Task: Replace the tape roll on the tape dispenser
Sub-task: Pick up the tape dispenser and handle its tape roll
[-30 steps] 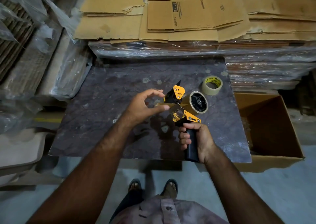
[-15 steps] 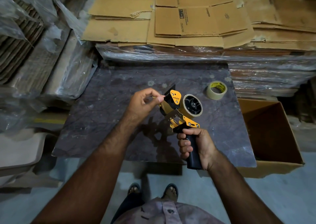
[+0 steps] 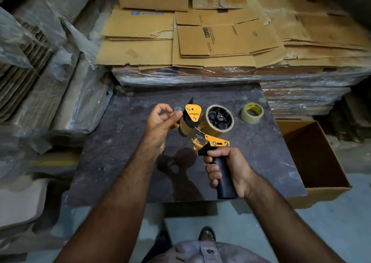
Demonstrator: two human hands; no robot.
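Observation:
My right hand point(image 3: 240, 172) is closed around the black handle of a yellow and black tape dispenser point(image 3: 203, 141), which I hold above the dark table point(image 3: 120, 162). A thin brown tape roll point(image 3: 208, 125) sits on the dispenser's black hub. The thumb and fingers of my left hand point(image 3: 160, 126) pinch together at the dispenser's front, beside the yellow guard plate, on what looks like the brown tape end. A second, pale tape roll point(image 3: 246, 118) with a yellow core lies flat on the table at the far right.
An open, empty-looking cardboard box point(image 3: 313, 158) stands right of the table. Flattened cartons point(image 3: 220, 41) lie on a plastic-wrapped stack behind it. More wrapped cardboard bundles point(image 3: 80, 102) lean at the left. My feet show below on the grey floor.
The dispenser has turned so that its hub faces me more. My left hand has shifted from under the front plate to pinching beside it. The head camera has tilted slightly.

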